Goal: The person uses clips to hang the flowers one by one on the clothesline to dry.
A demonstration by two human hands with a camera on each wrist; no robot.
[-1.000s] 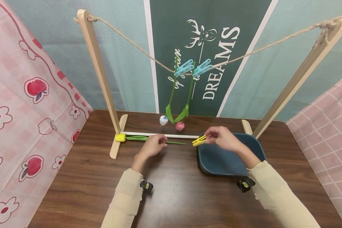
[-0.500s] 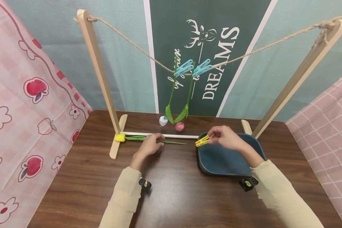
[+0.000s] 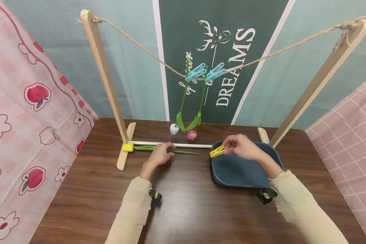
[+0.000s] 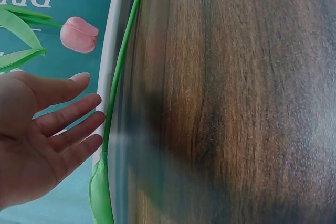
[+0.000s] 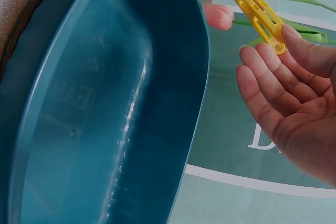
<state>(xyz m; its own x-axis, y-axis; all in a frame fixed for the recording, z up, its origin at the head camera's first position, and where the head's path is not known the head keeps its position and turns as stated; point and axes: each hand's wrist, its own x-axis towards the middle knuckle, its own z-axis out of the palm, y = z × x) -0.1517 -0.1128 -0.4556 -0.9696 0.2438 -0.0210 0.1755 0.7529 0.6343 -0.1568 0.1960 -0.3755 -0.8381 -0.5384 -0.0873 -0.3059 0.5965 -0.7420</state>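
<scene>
My right hand [image 3: 241, 146] pinches a yellow clothespin [image 3: 217, 151] between thumb and fingers, over the near-left side of a dark blue basin [image 3: 247, 171]. In the right wrist view the clothespin [image 5: 258, 17] points up and away from the fingertips. An artificial yellow tulip [image 3: 128, 147] lies along the table, its bloom over the left wooden foot. Above its stem hovers my left hand [image 3: 159, 155], hiding part of it. The left wrist view has the fingers loosely extended, their tips right beside the green stem [image 4: 119, 66], not curled round it.
A rope [image 3: 140, 45] sags between two wooden posts [image 3: 105, 74]. Two blue clothespins [image 3: 196, 72] on it hold a white tulip [image 3: 174, 129] and a pink tulip [image 3: 191, 135], hanging heads down. A white rod [image 3: 195, 145] runs low between the posts, behind my hands.
My right hand has shifted slightly right with the yellow clothespin, now over the basin's edge. The left hand has moved a little left along the stem. The tulips have stayed put.
</scene>
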